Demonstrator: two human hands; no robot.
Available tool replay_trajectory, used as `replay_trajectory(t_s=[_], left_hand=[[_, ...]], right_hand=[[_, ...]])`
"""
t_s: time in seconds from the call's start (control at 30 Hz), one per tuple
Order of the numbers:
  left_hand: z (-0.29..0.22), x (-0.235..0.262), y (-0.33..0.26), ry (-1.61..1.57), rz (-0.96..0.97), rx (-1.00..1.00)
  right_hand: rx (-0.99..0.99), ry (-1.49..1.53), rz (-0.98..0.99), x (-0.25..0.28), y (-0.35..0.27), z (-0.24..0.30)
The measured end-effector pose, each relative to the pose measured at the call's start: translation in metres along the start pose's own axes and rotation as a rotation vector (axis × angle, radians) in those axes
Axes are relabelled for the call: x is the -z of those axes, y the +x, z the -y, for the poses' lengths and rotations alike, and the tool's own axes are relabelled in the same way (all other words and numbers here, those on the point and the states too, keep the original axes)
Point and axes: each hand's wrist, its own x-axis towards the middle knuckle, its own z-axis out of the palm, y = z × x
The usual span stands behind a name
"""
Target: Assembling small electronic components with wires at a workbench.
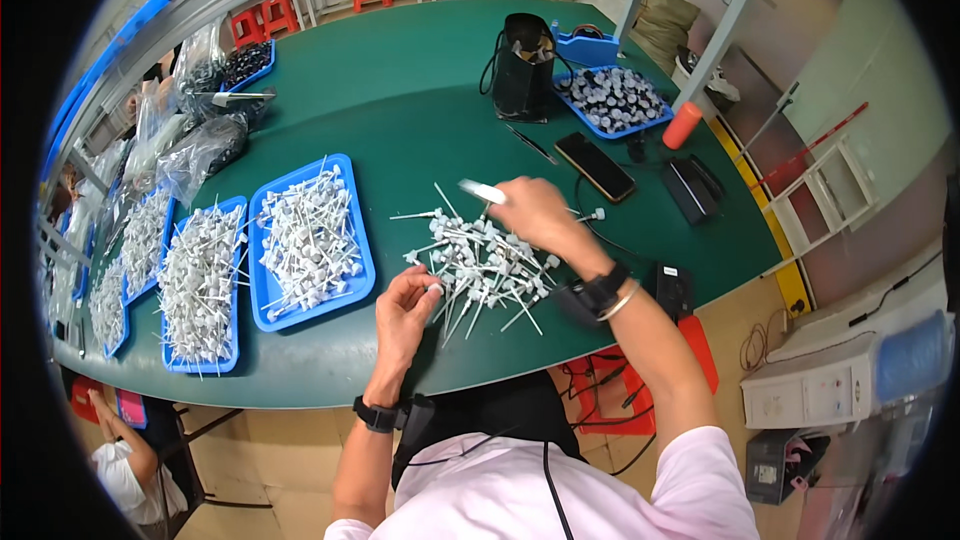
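A loose pile of small white-and-grey plastic parts with long thin stems (485, 265) lies on the green table in front of me. At the pile's near left edge is my left hand (403, 312), its thumb and fingers pinched together. Something whitish shows at those fingertips, too small to name. My right hand (540, 212) reaches over the far right side of the pile, fingers closed. From its fingertips a white elongated piece (484, 190) points left, its far end blurred. Just left of the pile stands a blue tray (368, 275) heaped with the same stemmed parts.
More blue trays (236, 340) of stemmed parts line the left side, near clear plastic bags (205, 155). Toward the right are a phone (595, 165), a black pouch (522, 80), a tray of dark-and-clear pieces (665, 118) and an orange cylinder (682, 126). Another person (140, 460) sits lower left.
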Motion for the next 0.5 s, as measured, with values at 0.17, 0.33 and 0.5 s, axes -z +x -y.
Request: replay_trajectory(t_s=[0.17, 0.33, 0.5], left_hand=[[-0.015, -0.005, -0.004, 0.004, -0.013, -0.028], [-0.04, -0.005, -0.033, 0.028, -0.085, -0.056], [-0.062, 0.009, -0.072, -0.095, -0.128, 0.02]], right_hand=[[-0.136, -0.253, -0.114, 0.036, -0.048, -0.092], [-0.104, -0.301, -0.194, 0.011, -0.061, -0.11], [-0.169, -0.127, 0.011, 0.024, -0.056, -0.038]])
